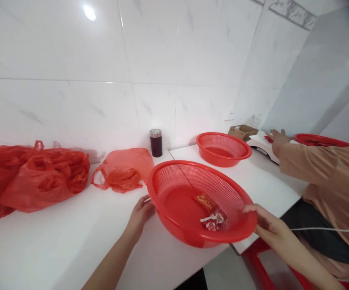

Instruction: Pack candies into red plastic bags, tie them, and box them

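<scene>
A red plastic colander basket (180,233) is held tilted above the white table's front edge, its right side lower. My right hand (266,221) grips its rim on the right, thumb over the edge. On the other side my left hand (142,213) supports the basket's outer wall, with fingertips partly hidden. Inside, gathered toward the lower right, lie a red and yellow packet (205,200), a lollipop (219,218) with a white stick, and a red wrapped piece with white print (211,226).
Red plastic bags (47,177) are heaped at left, with a flatter red bag (126,165) nearby. A dark tumbler (156,144) stands by the wall. Behind are another red basket (224,155), a cardboard box (242,131) and a white device (263,146) under a co-worker's hand (278,139).
</scene>
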`<state>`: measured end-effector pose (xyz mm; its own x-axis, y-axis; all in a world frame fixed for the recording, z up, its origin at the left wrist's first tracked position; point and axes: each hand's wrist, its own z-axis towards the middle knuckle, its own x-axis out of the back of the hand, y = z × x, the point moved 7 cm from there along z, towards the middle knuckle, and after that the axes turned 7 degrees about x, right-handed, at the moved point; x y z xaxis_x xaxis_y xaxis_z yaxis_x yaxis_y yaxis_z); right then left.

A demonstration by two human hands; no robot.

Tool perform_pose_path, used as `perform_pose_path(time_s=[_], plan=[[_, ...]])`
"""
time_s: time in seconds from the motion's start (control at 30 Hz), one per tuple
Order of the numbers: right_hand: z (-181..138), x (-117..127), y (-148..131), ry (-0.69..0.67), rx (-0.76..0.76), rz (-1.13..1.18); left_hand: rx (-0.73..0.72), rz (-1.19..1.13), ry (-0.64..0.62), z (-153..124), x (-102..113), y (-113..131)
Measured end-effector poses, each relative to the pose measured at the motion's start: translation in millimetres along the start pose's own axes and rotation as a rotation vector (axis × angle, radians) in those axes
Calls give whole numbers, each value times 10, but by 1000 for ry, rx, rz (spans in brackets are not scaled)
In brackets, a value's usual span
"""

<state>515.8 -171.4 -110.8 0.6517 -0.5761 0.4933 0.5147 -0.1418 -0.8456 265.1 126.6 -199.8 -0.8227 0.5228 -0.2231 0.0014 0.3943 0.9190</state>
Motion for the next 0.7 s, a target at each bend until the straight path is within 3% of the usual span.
perform_pose_path(time_s=[0.17, 0.27, 0.33, 0.47, 0.57, 0.7], plan=[[208, -98, 403, 83, -51, -347, 21, -86, 165, -198, 730, -67], [253, -241, 369, 129, -114, -433, -39, -112, 158, -293, 904, -110], [247, -459, 182, 91, -128, -349, -88, -78, 136, -322, 930, -117], [243, -1224, -435, -181, -92, 45, -132, -24, 120, -340, 907, -125], [438, -1985, -932, -426, 97, 208, -158, 13, 118, -373, 870, -114], [1121, -2882, -1235, -342, 340, 56, -192, 40, 119, -428, 828, -92]])
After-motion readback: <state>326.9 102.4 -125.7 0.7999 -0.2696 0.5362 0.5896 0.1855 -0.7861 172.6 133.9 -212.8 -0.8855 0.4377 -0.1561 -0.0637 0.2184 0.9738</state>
